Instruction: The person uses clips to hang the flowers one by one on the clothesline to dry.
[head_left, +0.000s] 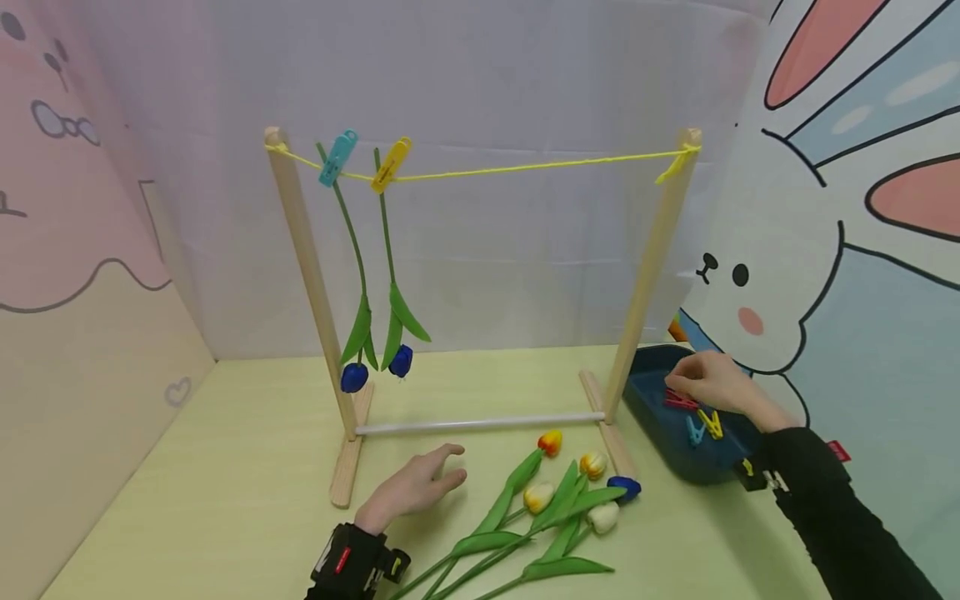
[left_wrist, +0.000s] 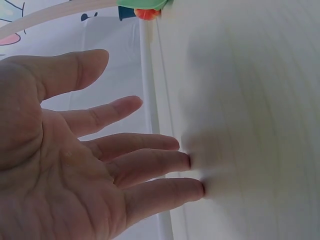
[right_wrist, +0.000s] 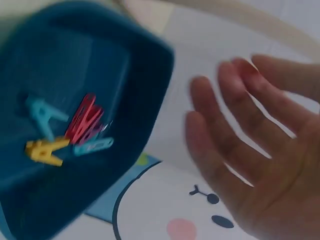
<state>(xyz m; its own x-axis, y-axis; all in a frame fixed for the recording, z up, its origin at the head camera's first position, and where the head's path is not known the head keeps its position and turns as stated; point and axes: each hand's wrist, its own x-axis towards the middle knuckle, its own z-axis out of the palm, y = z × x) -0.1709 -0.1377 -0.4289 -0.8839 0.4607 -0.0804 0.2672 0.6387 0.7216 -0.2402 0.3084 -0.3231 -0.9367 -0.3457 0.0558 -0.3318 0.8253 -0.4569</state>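
While the loose tulips point(head_left: 538, 497) lie heaped at the lower centre of the frame, their stems crossing on the bench point(head_left: 225, 467), draw out one by its own stem rather than by the leaves. Just left of them, your left grip point(head_left: 416, 487) is spread, thumb well apart from the fingers, and has hold of nothing.

At the right, your right grip point(head_left: 712, 383) hovers at the dark blue bin point(head_left: 675, 462); its fingers are loosely bent, with nothing to be seen between them. The step in hand looks to be taking a peg: come down inside the rim and pinch one by its handle ends, so that it can be squeezed at once. The red pegs point(head_left: 681, 400) overlap, so the yellow peg point(head_left: 710, 424) beside them may come away more cleanly.

Farther in, the stand's right post point(head_left: 652, 283) rises between the bin and the yellow line point(head_left: 540, 166); go round its near side without knocking it. At the upper left, the line already carries two blue tulips point(head_left: 354, 377), hanging head-down from clothespins point(head_left: 392, 165); work well right of them. Behind the bin stands the rabbit panel point(head_left: 757, 292).
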